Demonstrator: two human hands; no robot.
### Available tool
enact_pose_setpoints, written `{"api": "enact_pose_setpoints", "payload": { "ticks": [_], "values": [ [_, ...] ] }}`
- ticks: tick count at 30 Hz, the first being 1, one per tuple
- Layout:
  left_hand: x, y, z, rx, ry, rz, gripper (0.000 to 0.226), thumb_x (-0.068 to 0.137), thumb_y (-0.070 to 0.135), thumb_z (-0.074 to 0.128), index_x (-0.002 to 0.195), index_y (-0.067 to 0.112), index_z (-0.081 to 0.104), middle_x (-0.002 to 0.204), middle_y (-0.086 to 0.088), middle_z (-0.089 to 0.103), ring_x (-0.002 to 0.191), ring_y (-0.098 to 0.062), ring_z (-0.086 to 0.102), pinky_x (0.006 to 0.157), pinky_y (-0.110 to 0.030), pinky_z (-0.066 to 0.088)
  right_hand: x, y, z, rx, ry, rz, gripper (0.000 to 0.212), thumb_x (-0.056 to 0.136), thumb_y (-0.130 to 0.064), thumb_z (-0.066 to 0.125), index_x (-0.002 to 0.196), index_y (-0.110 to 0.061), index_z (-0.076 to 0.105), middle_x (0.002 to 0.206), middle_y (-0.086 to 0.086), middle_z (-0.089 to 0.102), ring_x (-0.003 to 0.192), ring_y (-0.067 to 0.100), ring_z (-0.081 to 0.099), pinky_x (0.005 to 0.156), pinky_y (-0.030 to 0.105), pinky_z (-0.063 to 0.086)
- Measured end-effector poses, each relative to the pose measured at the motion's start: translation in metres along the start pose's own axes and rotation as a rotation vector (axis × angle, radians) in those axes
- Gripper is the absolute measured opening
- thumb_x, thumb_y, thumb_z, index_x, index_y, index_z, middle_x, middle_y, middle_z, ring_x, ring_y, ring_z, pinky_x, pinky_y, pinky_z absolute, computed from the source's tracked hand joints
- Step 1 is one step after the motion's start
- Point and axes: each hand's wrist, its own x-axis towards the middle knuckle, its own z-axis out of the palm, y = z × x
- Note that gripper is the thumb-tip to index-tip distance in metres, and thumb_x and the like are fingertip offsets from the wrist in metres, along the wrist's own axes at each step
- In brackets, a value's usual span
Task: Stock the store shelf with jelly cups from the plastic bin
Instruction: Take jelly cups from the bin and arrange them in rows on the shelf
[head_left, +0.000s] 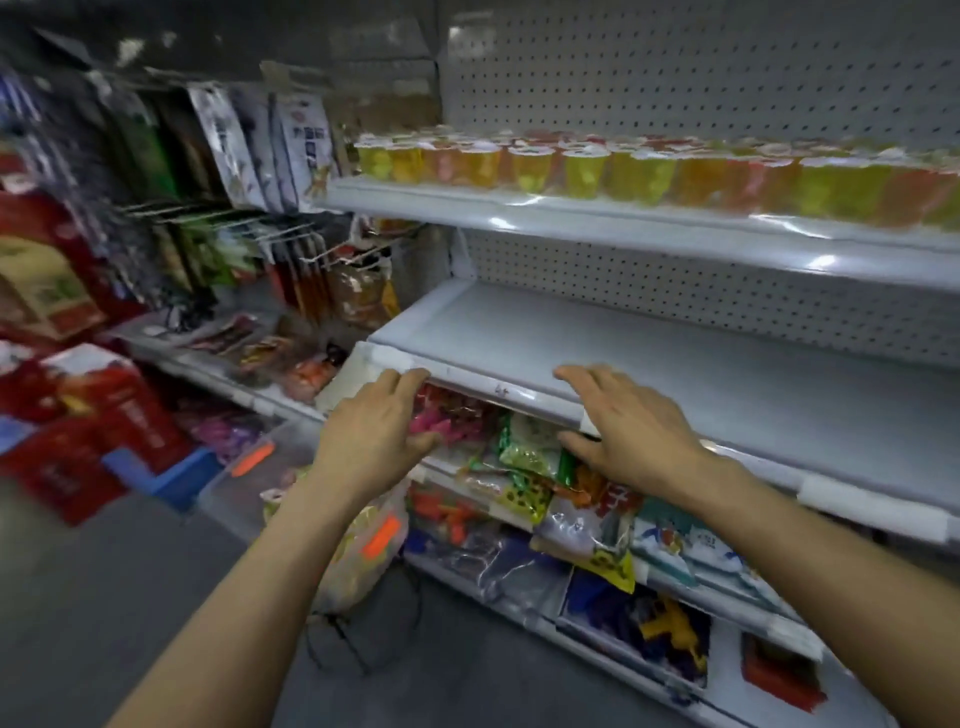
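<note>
Several jelly cups (582, 169), yellow, orange and red with white lids, stand in rows on the upper white shelf (571, 223). Below it a bare white shelf (675, 364) stretches to the right. My left hand (379, 431) and my right hand (623, 426) hover in front of that shelf's front edge, fingers spread and relaxed, holding nothing. A clear plastic bin (249, 473) with orange clips sits low at the left, partly behind my left forearm; coloured items show blurred inside it.
Packets of snacks (524, 457) fill the shelves under the bare one. Hanging bags (234, 156) on hooks and red boxes (78, 405) crowd the left side. A blue stool (156, 473) stands on the grey floor (104, 597). Pegboard (675, 67) backs the shelves.
</note>
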Motion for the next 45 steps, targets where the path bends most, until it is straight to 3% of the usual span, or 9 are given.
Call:
{"api": "enact_pose_setpoints", "payload": {
  "ticks": [7, 14, 22, 26, 31, 34, 38, 40, 45],
  "values": [
    [0.008, -0.155, 0.020, 0.034, -0.085, -0.243, 0.056, 0.091, 0.052, 0.057, 0.138, 0.027, 0.041, 0.129, 0.002, 0.052, 0.113, -0.022, 0.057, 0.075, -0.037, 0.053, 0.126, -0.116, 0.074, 0.042, -0.080, -0.135, 0.056, 0.093, -0.049, 0.048, 0.143, -0.029, 0.030, 0.138, 0.000, 0.046, 0.123, 0.023, 0.048, 0.089, 0.037, 0.045],
    [0.038, -0.297, 0.058, 0.027, -0.198, -0.320, 0.057, 0.091, 0.052, 0.056, 0.139, 0.027, 0.040, 0.132, 0.000, 0.052, 0.115, -0.024, 0.057, 0.078, -0.037, 0.049, 0.239, -0.211, 0.162, 0.113, -0.221, -0.173, 0.058, 0.092, -0.041, 0.051, 0.144, -0.026, 0.030, 0.138, 0.003, 0.044, 0.123, 0.026, 0.048, 0.088, 0.039, 0.048],
    [0.051, -0.403, 0.134, -0.021, -0.383, -0.485, 0.057, 0.091, 0.051, 0.056, 0.140, 0.026, 0.041, 0.137, -0.001, 0.050, 0.120, -0.027, 0.054, 0.088, -0.041, 0.050, 0.326, -0.263, 0.263, 0.172, -0.388, -0.202, 0.054, 0.092, -0.036, 0.053, 0.140, -0.023, 0.035, 0.139, 0.004, 0.043, 0.124, 0.027, 0.048, 0.089, 0.042, 0.049],
    [0.055, -0.437, 0.193, -0.166, -0.523, -0.613, 0.054, 0.091, 0.050, 0.058, 0.137, 0.025, 0.046, 0.136, 0.000, 0.052, 0.119, -0.025, 0.055, 0.094, -0.041, 0.049, 0.359, -0.275, 0.331, 0.222, -0.543, -0.232, 0.042, 0.089, -0.032, 0.055, 0.129, -0.022, 0.048, 0.126, 0.008, 0.049, 0.118, 0.029, 0.051, 0.088, 0.042, 0.050],
    [0.069, -0.464, 0.285, -0.424, -0.621, -0.790, 0.056, 0.088, 0.040, 0.066, 0.137, 0.018, 0.050, 0.138, -0.007, 0.053, 0.123, -0.024, 0.052, 0.102, -0.032, 0.043, 0.389, -0.294, 0.432, 0.314, -0.726, -0.168, 0.045, 0.087, -0.030, 0.061, 0.130, -0.025, 0.049, 0.133, 0.007, 0.050, 0.122, 0.027, 0.051, 0.094, 0.036, 0.047],
    [0.082, -0.472, 0.341, -0.546, -0.585, -0.977, 0.054, 0.090, 0.034, 0.065, 0.138, 0.014, 0.049, 0.137, -0.010, 0.053, 0.126, -0.031, 0.049, 0.106, -0.039, 0.040, 0.398, -0.303, 0.495, 0.368, -0.806, -0.098, 0.051, 0.087, -0.026, 0.061, 0.136, -0.027, 0.044, 0.136, 0.008, 0.048, 0.123, 0.028, 0.049, 0.096, 0.037, 0.046],
    [0.082, -0.487, 0.441, -0.657, -0.392, -1.229, 0.072, 0.071, 0.065, 0.064, 0.129, 0.024, 0.055, 0.126, -0.005, 0.061, 0.116, -0.028, 0.058, 0.101, -0.047, 0.047, 0.404, -0.320, 0.564, 0.461, -0.846, 0.069, 0.049, 0.083, -0.029, 0.063, 0.129, -0.020, 0.049, 0.129, 0.011, 0.055, 0.119, 0.032, 0.053, 0.096, 0.042, 0.048],
    [0.072, -0.493, 0.497, -0.689, -0.318, -1.330, 0.071, 0.063, 0.068, 0.063, 0.121, 0.027, 0.060, 0.117, -0.003, 0.064, 0.109, -0.025, 0.062, 0.096, -0.045, 0.050, 0.402, -0.328, 0.602, 0.530, -0.856, 0.197, 0.053, 0.078, -0.032, 0.067, 0.127, -0.016, 0.053, 0.126, 0.012, 0.060, 0.118, 0.034, 0.056, 0.095, 0.041, 0.050],
    [0.077, -0.483, 0.506, -0.857, -0.050, -1.556, 0.059, 0.054, 0.062, 0.075, 0.104, 0.033, 0.061, 0.099, 0.010, 0.068, 0.089, -0.016, 0.067, 0.083, -0.044, 0.058, 0.397, -0.350, 0.646, 0.662, -0.751, 0.535, 0.081, 0.074, -0.032, 0.077, 0.139, -0.006, 0.036, 0.139, 0.016, 0.048, 0.129, 0.035, 0.046, 0.103, 0.041, 0.043]
  ]
}}
